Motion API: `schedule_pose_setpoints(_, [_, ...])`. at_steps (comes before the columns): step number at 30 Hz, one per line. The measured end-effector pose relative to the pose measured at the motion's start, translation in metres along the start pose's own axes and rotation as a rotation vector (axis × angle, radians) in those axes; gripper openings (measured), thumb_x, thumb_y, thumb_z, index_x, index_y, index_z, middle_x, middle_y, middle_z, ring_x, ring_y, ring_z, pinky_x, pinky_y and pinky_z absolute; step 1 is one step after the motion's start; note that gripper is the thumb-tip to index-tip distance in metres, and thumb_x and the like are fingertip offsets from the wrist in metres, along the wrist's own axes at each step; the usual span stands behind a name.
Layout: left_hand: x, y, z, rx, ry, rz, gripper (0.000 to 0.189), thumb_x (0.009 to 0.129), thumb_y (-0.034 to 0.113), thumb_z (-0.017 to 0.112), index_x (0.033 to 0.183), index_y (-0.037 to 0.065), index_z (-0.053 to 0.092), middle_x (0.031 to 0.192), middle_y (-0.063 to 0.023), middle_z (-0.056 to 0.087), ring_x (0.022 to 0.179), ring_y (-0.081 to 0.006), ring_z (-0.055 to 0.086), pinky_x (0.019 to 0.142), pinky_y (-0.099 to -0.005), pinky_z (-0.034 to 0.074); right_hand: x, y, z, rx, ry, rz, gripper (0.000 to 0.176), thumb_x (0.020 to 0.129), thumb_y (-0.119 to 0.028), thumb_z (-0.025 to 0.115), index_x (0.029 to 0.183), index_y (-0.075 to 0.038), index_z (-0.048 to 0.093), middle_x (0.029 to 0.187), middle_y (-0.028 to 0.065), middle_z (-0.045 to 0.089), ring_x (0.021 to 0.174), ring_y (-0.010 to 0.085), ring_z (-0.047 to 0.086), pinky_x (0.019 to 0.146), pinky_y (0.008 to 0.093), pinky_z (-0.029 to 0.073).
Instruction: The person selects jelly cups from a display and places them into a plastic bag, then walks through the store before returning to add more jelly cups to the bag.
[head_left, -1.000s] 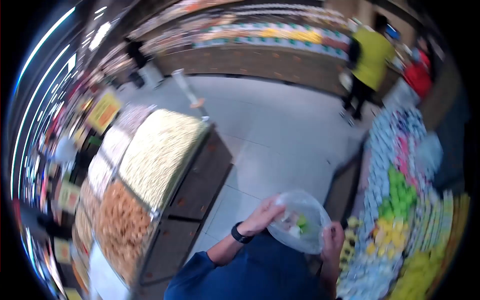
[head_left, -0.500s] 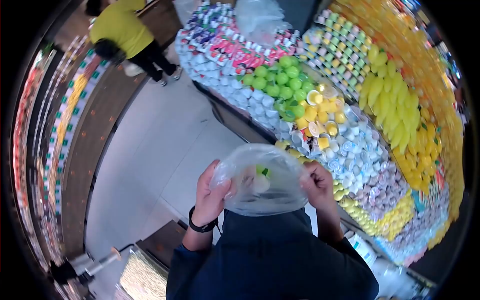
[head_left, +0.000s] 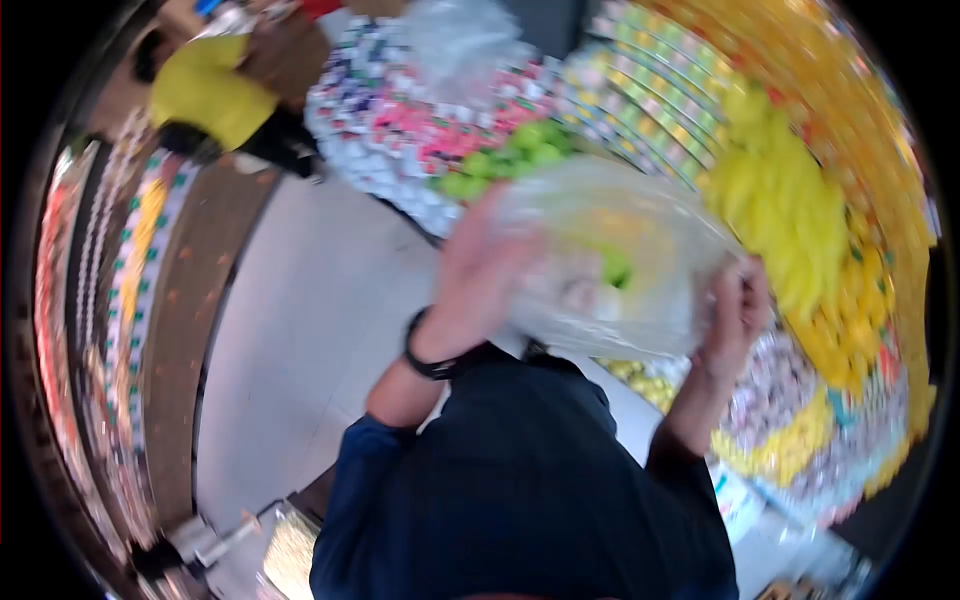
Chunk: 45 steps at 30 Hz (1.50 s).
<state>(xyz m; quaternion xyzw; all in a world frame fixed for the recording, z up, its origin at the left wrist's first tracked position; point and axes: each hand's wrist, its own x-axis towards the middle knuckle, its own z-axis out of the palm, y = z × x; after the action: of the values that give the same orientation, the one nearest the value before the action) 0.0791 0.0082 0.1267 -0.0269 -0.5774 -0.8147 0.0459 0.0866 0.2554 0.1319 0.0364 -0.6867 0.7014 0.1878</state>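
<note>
A clear plastic bag [head_left: 640,310] is stretched between my two hands, over the near side of the snack display. Something green and something pale, both blurred, show inside it. My left hand [head_left: 480,275], smeared by motion and with a black band on its wrist, is closed on the bag's left edge. On the opposite side, my right hand [head_left: 735,310] has its fingers curled round the bag's edge. Behind the bag are green round packs [head_left: 510,155] and yellow elongated packs [head_left: 785,200].
Small cups [head_left: 780,380] and other packs are heaped on the display at right. A bunched plastic bag [head_left: 460,45] lies on its far end. A person in a yellow top [head_left: 215,95] bends over at the upper left. Shelves of goods [head_left: 140,290] line the left side.
Both hands have moved up and to the right with the plastic bag, spreading farther apart. The bag is stretched wider and now covers part of the display. The view has shifted slightly.
</note>
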Motion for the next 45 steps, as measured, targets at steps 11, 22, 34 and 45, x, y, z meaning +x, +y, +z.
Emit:
schedule_pose_setpoints(11, [0.086, -0.083, 0.018, -0.032, -0.226, -0.054, 0.025, 0.093, 0.013, 0.055, 0.114, 0.002, 0.049, 0.079, 0.0033, 0.047, 0.067, -0.0035, 0.043, 0.058, -0.0225, 0.038, 0.043, 0.099, -0.027, -0.022, 0.165, 0.106, 0.01, 0.096, -0.014, 0.055, 0.092, -0.005, 0.055, 0.085, -0.0038, 0.055, 0.076, 0.0028, 0.046, 0.067, 0.0179, 0.038])
schedule_pose_setpoints(22, [0.099, -0.072, 0.0, -0.13, -0.321, -0.278, 0.049, 0.095, 0.017, 0.055, 0.137, -0.002, 0.037, 0.124, -0.0075, 0.054, 0.109, -0.0124, 0.053, 0.093, -0.0286, 0.046, 0.033, 0.053, -0.001, -0.699, 0.565, -0.282, 0.029, 0.086, -0.001, 0.065, 0.113, -0.002, 0.055, 0.097, 0.0029, 0.056, 0.082, 0.0095, 0.052, 0.073, 0.0232, 0.044])
schedule_pose_setpoints(34, [0.079, -0.111, -0.003, 0.06, -0.242, -0.179, 0.045, 0.094, 0.021, 0.057, 0.129, -0.001, 0.04, 0.109, -0.0043, 0.056, 0.096, -0.0131, 0.055, 0.082, -0.027, 0.046, 0.048, 0.086, 0.051, -0.894, -0.512, -0.054, 0.023, 0.078, 0.002, 0.059, 0.101, -0.002, 0.062, 0.102, 0.017, 0.062, 0.092, 0.0379, 0.061, 0.078, 0.042, 0.05])
schedule_pose_setpoints(45, [0.085, -0.121, -0.005, 0.037, -0.268, -0.207, 0.062, 0.093, 0.026, 0.06, 0.138, -0.006, 0.033, 0.121, -0.0105, 0.053, 0.108, -0.0145, 0.052, 0.09, -0.0294, 0.045, 0.055, 0.156, 0.054, -1.216, -0.614, -0.157, 0.044, 0.066, -0.01, 0.071, 0.108, -0.003, 0.059, 0.101, 0.0174, 0.061, 0.101, 0.0348, 0.058, 0.085, 0.0437, 0.048])
